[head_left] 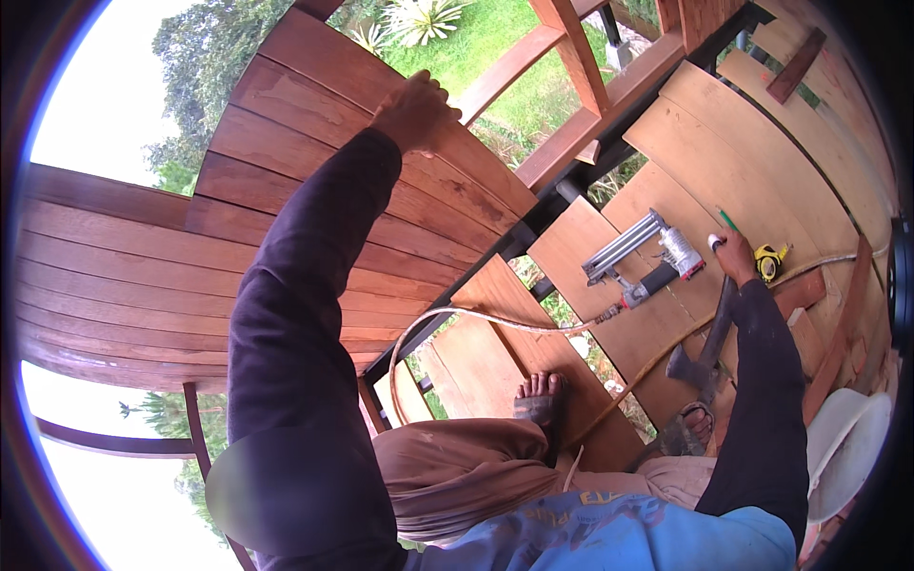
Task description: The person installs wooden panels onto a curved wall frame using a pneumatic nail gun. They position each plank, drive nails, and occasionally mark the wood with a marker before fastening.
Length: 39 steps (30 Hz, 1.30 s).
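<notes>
My left hand (416, 112) reaches up with its fingers wrapped over the edge of the top reddish-brown wooden plank (328, 59) of the slatted wall. My right hand (735, 255) is closed around a thin green pencil (727, 220), low over the light plywood boards (666, 209). Something white shows on one of its fingers. A silver and black pneumatic nail gun (657, 262) lies just left of that hand, joined to an air hose (476, 312). Close on the other side sits a yellow and black tape measure (769, 262). Below my right forearm lies a hatchet-like tool (700, 357).
Loose wood strips (838, 333) and a white bucket (847, 452) stand at the right. Gaps between the boards show greenery underneath. A dark metal beam (533, 221) runs along the slatted wall's foot. Wooden framing (576, 62) opens onto grass. My sandaled feet (540, 400) rest on the boards.
</notes>
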Each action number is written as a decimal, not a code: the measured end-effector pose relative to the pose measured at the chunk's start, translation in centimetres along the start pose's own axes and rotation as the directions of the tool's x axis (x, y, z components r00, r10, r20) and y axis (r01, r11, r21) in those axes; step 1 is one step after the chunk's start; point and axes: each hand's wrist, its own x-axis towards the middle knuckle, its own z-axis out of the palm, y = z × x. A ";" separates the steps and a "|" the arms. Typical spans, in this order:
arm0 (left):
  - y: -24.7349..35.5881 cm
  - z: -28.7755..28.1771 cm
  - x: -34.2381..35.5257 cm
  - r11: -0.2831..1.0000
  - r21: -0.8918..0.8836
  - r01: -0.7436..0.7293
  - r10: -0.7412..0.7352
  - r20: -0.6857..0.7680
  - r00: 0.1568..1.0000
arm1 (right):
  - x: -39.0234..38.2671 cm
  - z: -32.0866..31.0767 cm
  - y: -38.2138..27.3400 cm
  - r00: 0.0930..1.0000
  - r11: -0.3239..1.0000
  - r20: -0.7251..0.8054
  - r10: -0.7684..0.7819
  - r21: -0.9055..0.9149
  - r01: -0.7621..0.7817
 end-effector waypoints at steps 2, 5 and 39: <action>0.0 0.0 -0.1 1.000 -0.007 -0.001 0.000 -0.034 0.999 | 0.0 0.3 1.0 0.999 1.000 -0.038 -0.017 -0.010 0.017; 0.1 0.2 -0.2 0.999 -0.032 0.001 -0.003 -0.050 0.999 | 0.0 0.3 0.1 1.000 1.000 -0.025 -0.004 -0.002 0.004; 0.0 1.2 0.1 1.000 -0.020 0.007 -0.009 -0.123 0.992 | 0.2 0.8 1.2 0.999 0.999 -0.051 -0.019 -0.039 0.017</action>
